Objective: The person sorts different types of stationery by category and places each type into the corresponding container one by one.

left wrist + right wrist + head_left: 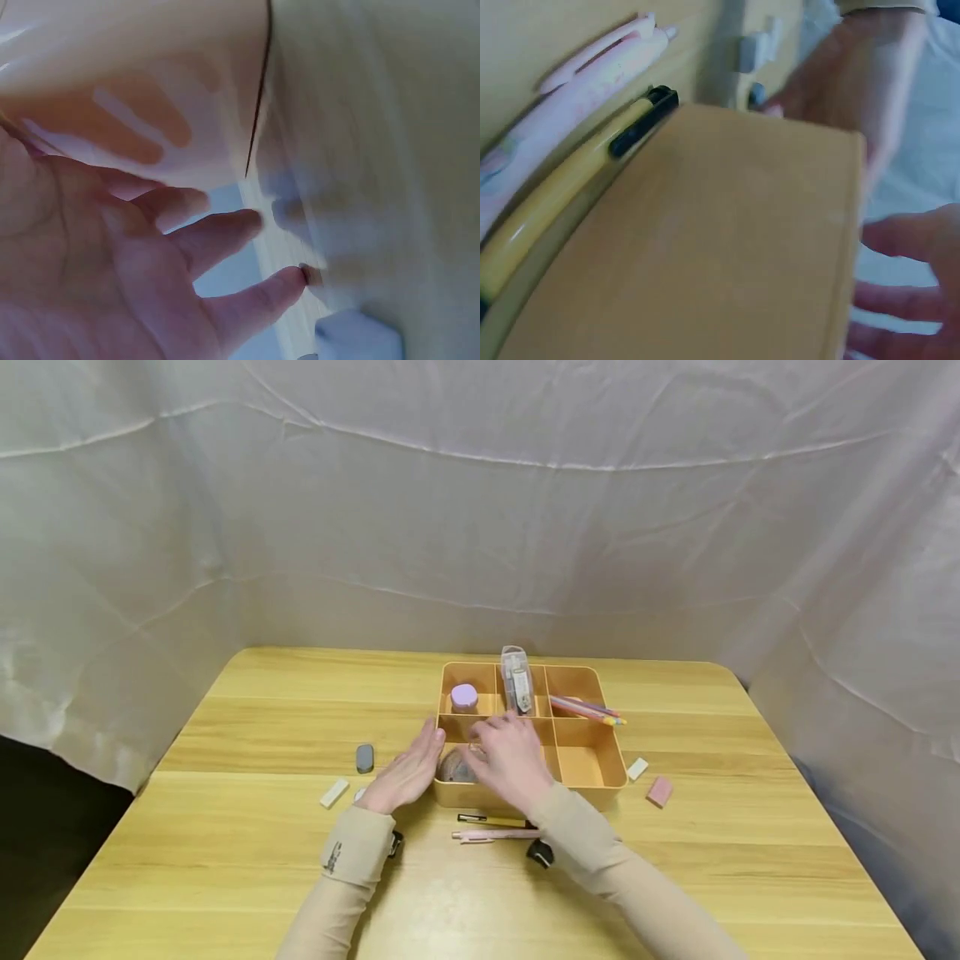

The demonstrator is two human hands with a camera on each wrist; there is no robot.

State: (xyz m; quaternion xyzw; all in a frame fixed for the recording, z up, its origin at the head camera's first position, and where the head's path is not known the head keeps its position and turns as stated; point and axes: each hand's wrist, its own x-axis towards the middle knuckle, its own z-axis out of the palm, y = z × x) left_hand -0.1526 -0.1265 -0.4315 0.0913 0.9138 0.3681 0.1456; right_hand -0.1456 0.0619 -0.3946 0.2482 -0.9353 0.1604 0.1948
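An orange divided organizer box stands on the table. My left hand lies along the box's left side with fingers extended; in the left wrist view the fingers are spread beside its glossy wall. My right hand is over the front left compartment, fingers loosely bent and slightly blurred. Just left of those fingers, a round, clear-looking object sits in that compartment, partly covered by the hand. In the right wrist view the thumb and fingers stand apart at the box rim, the tips hidden behind the wall.
Rear compartments hold a purple-lidded container, a clear case and several pencils. A yellow pen and a pink pen lie in front. White erasers, a grey oval piece and a pink eraser flank the box.
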